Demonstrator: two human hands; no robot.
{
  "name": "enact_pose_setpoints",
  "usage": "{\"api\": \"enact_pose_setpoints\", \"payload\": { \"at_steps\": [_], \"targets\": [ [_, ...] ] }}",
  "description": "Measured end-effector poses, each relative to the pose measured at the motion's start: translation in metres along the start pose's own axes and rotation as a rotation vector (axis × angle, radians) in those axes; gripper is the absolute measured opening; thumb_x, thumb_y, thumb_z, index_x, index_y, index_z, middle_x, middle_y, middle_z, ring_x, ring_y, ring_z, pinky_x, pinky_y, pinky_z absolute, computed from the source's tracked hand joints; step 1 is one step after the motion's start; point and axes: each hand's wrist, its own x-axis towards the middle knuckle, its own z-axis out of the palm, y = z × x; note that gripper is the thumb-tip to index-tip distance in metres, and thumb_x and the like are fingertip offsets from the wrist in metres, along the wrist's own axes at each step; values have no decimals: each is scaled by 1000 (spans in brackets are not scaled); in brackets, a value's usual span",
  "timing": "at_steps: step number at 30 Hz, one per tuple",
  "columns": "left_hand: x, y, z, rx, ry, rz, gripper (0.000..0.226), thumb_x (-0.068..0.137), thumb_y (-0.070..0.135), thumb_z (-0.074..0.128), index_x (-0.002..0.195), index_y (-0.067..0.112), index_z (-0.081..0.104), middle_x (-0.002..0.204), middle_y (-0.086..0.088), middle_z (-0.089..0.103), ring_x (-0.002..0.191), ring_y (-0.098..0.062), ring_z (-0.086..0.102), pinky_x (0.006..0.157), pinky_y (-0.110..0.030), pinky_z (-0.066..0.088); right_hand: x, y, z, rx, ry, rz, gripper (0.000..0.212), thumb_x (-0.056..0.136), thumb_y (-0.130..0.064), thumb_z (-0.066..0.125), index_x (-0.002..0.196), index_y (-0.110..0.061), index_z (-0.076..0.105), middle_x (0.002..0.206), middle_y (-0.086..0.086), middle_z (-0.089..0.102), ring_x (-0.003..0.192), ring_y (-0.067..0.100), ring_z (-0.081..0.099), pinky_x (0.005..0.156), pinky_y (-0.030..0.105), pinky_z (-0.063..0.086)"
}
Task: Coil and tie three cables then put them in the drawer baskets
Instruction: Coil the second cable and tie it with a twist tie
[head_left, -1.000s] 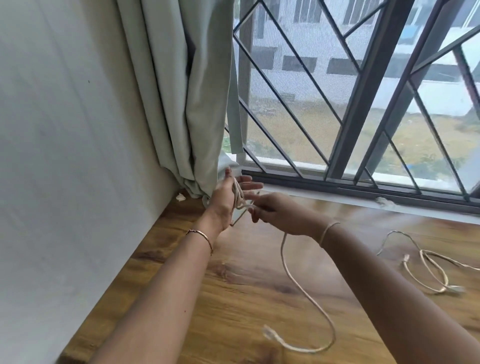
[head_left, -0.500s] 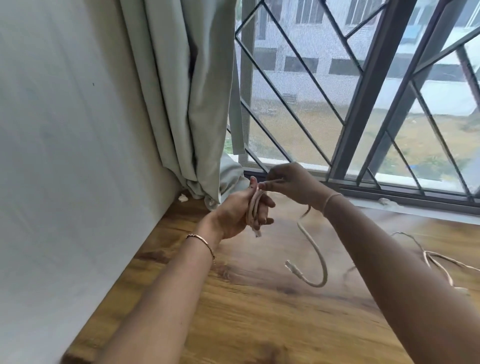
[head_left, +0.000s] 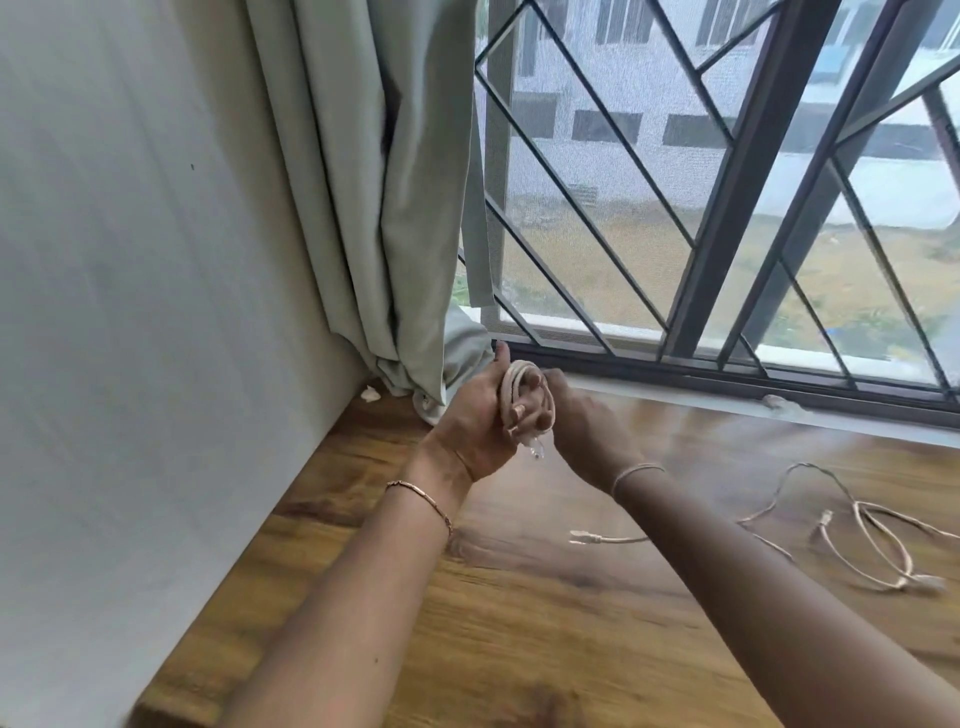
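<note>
Far left: pale wall (head_left: 130, 312); grey-green curtain (head_left: 374, 208) hangs in the corner, its hem bunched on the wooden table (head_left: 519, 649). A small white scrap (head_left: 370, 394) lies in the corner beside the hem.

Left hand (head_left: 478, 415): raised over the table near the curtain hem, thumb up, fingers curled. It grips the beige cable (head_left: 524, 387), which is wound in several loops around the fingers. A clear plug (head_left: 535, 449) sticks out below the fist. A thin chain bracelet (head_left: 421, 499) is on the wrist.

Right hand (head_left: 587, 431): just beside the left, back toward the camera and slightly blurred. Its fingers are bent and their tips meet the right side of the coil. Whether they pinch the cable I cannot tell; the grip is hidden behind the hand. A pale band (head_left: 636, 473) is on the wrist.

The cable's free end (head_left: 587, 538), with its connector, shows low over the table just left of the right forearm, and its run passes behind the arm.

Right: loose cables (head_left: 872, 540), also beige, lie uncoiled on the table, well apart from both hands.

Behind: a dark window frame (head_left: 727, 208) with diagonal bars.
</note>
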Motion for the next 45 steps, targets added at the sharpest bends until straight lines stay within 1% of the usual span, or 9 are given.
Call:
{"api": "enact_pose_setpoints", "payload": {
  "at_steps": [6, 11, 16, 21, 24, 26, 29, 36, 45],
  "targets": [
    [11, 9, 0, 35, 278, 209, 53, 100, 48, 31, 76, 9, 57, 51, -2, 52, 48, -13, 49, 65, -27, 43, -17, -7, 13, 16, -144, -116, 16, 98, -23, 43, 103, -15, 56, 99, 8, 66, 89, 30, 61, 66, 34, 40],
    [14, 9, -18, 247, 379, 237, 52, 102, 46, 27, 84, 7, 56, 62, -9, 66, 55, -21, 59, 51, -26, 49, -11, -11, 0, -17, -205, -205, 16, 96, -25, 49, 92, -18, 63, 94, 3, 70, 87, 22, 63, 65, 28, 39],
    [9, 7, -33, 502, 417, 160, 51, 103, 43, 26, 83, 5, 54, 60, -10, 68, 48, -22, 62, 53, -28, 50, -6, -4, -30, -16, -141, -234, 15, 96, -26, 52, 90, -21, 65, 88, -1, 68, 80, 18, 61, 50, 19, 27],
    [10, -6, -29, 669, 279, -24, 57, 102, 46, 24, 87, 1, 55, 66, -16, 69, 62, -32, 68, 78, -44, 50, 4, -1, -47, -62, 7, -247, 17, 95, -36, 51, 91, -25, 63, 85, -4, 69, 75, 19, 64, 54, 30, 42],
    [9, -8, -22, 723, 243, -104, 55, 102, 48, 26, 81, 6, 53, 53, -9, 61, 58, -29, 58, 61, -35, 47, 12, 6, -54, -59, 70, -216, 21, 91, -43, 56, 92, -24, 65, 84, -5, 69, 68, 17, 60, 50, 27, 40],
    [9, -7, -21, 734, 221, -143, 54, 101, 50, 26, 76, 10, 53, 48, -5, 53, 49, -21, 55, 71, -40, 47, 16, 10, -55, -85, 81, -220, 25, 89, -45, 56, 92, -22, 66, 84, -4, 69, 67, 16, 57, 49, 25, 37],
    [8, -8, -17, 690, 176, -181, 60, 100, 55, 21, 72, 11, 52, 46, -3, 42, 38, -15, 43, 84, -43, 51, 23, 14, -51, -70, 97, -234, 24, 90, -42, 56, 92, -21, 67, 87, -5, 68, 72, 19, 63, 57, 33, 49],
    [5, 1, -16, 499, 4, -239, 67, 92, 68, 20, 67, 13, 50, 39, 2, 31, 36, -15, 25, 57, -23, 49, 37, 27, -35, 239, 113, -116, 17, 93, -24, 57, 97, -15, 71, 88, -1, 68, 76, 17, 61, 64, 26, 47],
    [6, -6, -19, 120, 128, 84, 47, 95, 49, 41, 66, 13, 46, 37, 4, 30, 31, -9, 33, 51, -18, 42, 6, 5, 10, 399, -38, 114, 16, 95, -6, 47, 102, -12, 59, 72, -2, 54, 60, 12, 44, 57, 21, 30]
  ]
}}
